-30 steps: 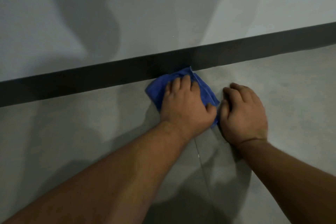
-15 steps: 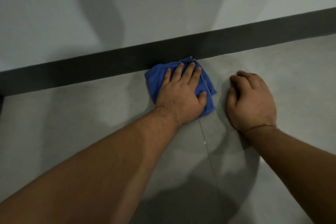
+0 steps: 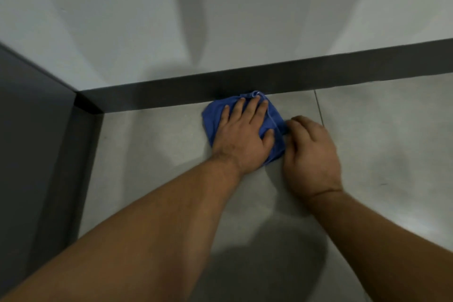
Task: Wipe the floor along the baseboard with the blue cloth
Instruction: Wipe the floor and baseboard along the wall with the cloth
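The blue cloth (image 3: pixel 211 118) lies crumpled on the grey tiled floor (image 3: pixel 152 154), its far edge against the dark baseboard (image 3: pixel 343 68). My left hand (image 3: pixel 245 135) presses flat on top of it, fingers spread and pointing at the baseboard. My right hand (image 3: pixel 311 154) rests on the floor just right of the cloth, fingers curled, its fingertips at the cloth's right edge. Most of the cloth is hidden under my left hand.
A dark grey vertical panel (image 3: pixel 29 142) stands on the left and meets the baseboard at a corner (image 3: pixel 85 105), a little left of the cloth. A tile joint (image 3: pixel 318 110) runs just right of my right hand. The light wall (image 3: pixel 220 19) rises above the baseboard.
Both hands and the cloth have slid left along the baseboard, past the tile joint. The left corner and dark panel have come into view. My right hand has closed in on the cloth.
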Tool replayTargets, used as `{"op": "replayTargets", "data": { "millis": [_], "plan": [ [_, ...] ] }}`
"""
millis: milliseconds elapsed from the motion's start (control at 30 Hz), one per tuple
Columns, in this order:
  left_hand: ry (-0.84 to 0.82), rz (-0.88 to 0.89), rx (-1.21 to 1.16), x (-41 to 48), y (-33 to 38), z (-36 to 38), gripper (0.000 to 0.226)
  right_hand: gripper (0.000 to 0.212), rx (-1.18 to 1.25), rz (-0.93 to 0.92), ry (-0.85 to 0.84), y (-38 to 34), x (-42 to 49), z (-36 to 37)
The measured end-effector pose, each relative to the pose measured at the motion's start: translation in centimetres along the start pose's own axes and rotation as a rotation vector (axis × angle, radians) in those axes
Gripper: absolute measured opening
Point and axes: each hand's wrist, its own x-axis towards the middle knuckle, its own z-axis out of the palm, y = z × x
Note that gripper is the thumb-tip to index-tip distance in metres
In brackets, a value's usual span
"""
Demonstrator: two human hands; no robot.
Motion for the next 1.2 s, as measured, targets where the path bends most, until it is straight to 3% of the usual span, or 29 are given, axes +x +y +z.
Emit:
{"op": "replayTargets", "data": {
  "millis": [200, 500, 633, 733, 933, 1200],
  "plan": [
    [0.003, -0.050, -0.016, -1.6, -5.1, -0.3, 0.075, 0.045, -0.188, -0.096, -0.121, 0.4, -0.3, 1.0],
    [0.029, -0.174, 0.033, -3.7, -9.8, -0.7, 0.072, 0.051, -0.145, -0.060, -0.130, -0.7, -0.2, 0.3],
    [0.082, -0.354, 0.062, -5.6, -11.8, -0.7, 0.067, 0.051, -0.162, -0.064, -0.128, -0.5, -0.3, 0.5],
    [0.115, -0.525, -0.044, -6.5, -13.3, -0.9, 0.064, 0.050, -0.182, -0.068, -0.117, -0.2, -0.4, 0.9],
    [0.101, -0.613, -0.037, -2.8, -9.8, -1.2, 0.065, 0.049, -0.199, -0.069, -0.105, 0.1, -0.3, 1.2],
    [0.122, -0.511, -0.077, -0.6, -1.9, -0.4, 0.067, 0.049, -0.222, -0.038, -0.142, -0.5, -0.2, 1.0]
  ]
}}
